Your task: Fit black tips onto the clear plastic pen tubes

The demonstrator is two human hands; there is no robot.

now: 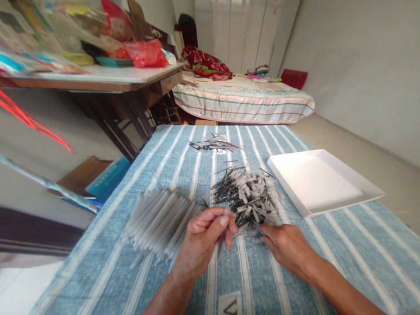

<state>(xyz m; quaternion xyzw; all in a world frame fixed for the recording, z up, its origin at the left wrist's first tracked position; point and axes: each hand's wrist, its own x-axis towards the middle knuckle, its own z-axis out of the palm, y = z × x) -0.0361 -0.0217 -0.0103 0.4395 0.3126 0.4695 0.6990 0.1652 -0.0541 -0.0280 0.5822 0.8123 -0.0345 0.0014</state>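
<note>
My left hand (210, 232) is closed in a pinch, thumb against forefinger, with a small translucent piece (226, 211) at the fingertips. Below its fingers a thin dark shape shows, blurred. Right beside it lies a loose pile of black thin sticks and short whitish translucent pieces (246, 194). At the pile's near right edge my right hand (285, 245) has its thumb and fingers drawn together; what they hold, if anything, is blurred. To the left of my left hand, long grey translucent tubes (164, 218) lie side by side in a stack.
A shallow white box (328, 181) sits at the table's right side. Farther back is a small heap of dark sticks (213, 143). Blue-and-white striped cloth (108, 267) covers the table. A cluttered desk (141, 76) stands left, a bed (246, 98) behind.
</note>
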